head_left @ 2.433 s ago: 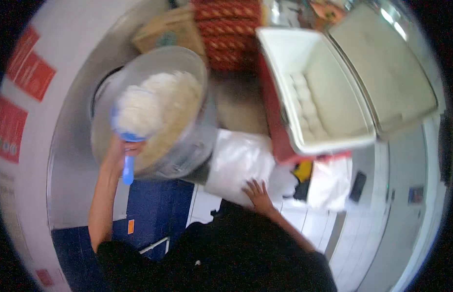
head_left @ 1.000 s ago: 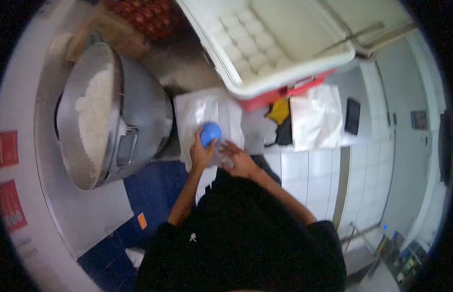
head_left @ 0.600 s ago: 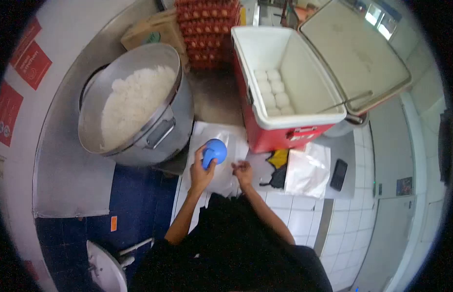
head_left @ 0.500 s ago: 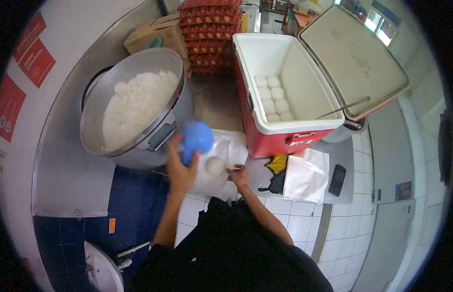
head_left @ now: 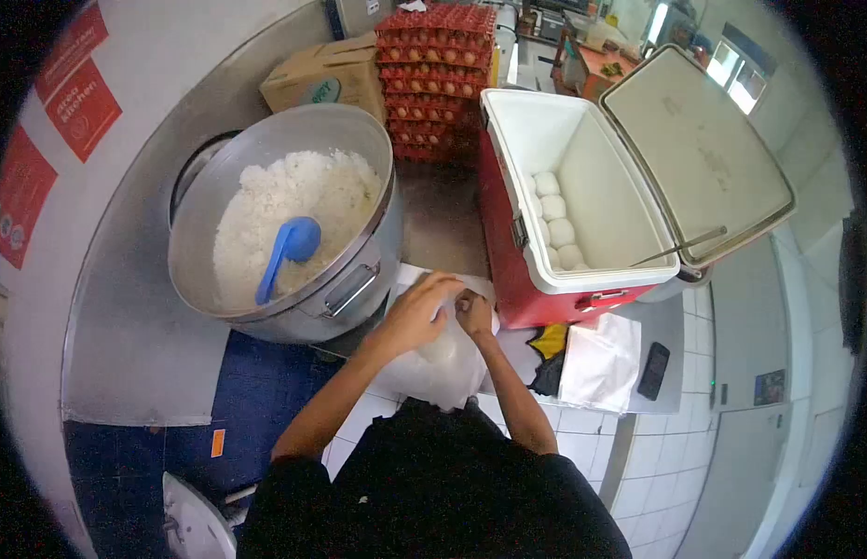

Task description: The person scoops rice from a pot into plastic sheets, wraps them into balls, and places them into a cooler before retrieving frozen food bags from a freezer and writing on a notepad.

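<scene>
The blue scoop (head_left: 301, 240) has moved from the left hand (head_left: 410, 317) onto the rice (head_left: 261, 200) in the pot (head_left: 298, 326). Right of the pot, the right hand (head_left: 474, 314) pinches the plastic bag (head_left: 441, 368); the left curls beside it, its grip unclear. The bag looks thin, slippery and soft, probably light; its gathered top seems the best hold.

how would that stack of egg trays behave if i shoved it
The stack of egg trays would probably sway or topple if shoved near the top, being many layers tall. The eggs showing between layers make it fragile, and so many likely make it heavy.
</scene>
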A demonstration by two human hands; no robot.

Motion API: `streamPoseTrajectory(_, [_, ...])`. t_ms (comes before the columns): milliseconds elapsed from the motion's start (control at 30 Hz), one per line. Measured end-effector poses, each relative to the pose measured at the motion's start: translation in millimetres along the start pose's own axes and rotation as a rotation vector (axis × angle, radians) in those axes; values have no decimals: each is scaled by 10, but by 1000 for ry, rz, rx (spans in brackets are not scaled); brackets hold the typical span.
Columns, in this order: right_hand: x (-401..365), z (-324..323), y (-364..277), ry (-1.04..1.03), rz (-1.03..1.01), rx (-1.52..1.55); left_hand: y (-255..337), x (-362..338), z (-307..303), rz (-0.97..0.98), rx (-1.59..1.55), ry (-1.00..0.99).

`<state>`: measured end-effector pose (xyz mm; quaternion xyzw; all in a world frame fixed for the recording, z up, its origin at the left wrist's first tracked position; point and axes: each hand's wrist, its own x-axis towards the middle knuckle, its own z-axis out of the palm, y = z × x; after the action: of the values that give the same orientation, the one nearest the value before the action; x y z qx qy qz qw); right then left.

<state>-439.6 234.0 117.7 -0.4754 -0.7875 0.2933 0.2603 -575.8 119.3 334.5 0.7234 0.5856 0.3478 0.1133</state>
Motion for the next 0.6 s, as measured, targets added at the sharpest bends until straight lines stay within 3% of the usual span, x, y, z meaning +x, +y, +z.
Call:
streamPoseTrajectory(67, [-47, -85, -60, -102, -169, 71, -807, -170, 666, 65, 139, -59])
streamPoseTrajectory(133, [-460, -259, -242, -121, -222, 12, -1386, -369, 989, 74, 551, -174])
streamPoseTrajectory(200, [-732, -297, -243, -96, -348, -20, -1668, -583, 1055, 12, 420, -250])
streamPoseTrajectory(267, [-1044, -254, -273, -60, -294, 2, -1663, -822, 1008, -33, 301, -351])
streamPoseTrajectory(333, [-1177, -85, -248, -26, -229, 24, -1455, -1102, 851, 48, 266, -56])
streamPoseTrajectory(400, [-1349, 130, -114, 89, -198, 19, -1618, -1360, 1034, 30, 264, -139])
streamPoseTrajectory(500, [-1265, 50, -303, 9, -90, -155, -1579, -1612, 1119, -48, 240, -227])
streamPoseTrajectory(567, [-1149, -117, -596, 17, -90, -166, -1514, -1440, 986, -471, -230, -463])
streamPoseTrajectory(600, [-1091, -137, -754, 38, -94, -86, -1307, -1206, 722, -564, -348, -431])
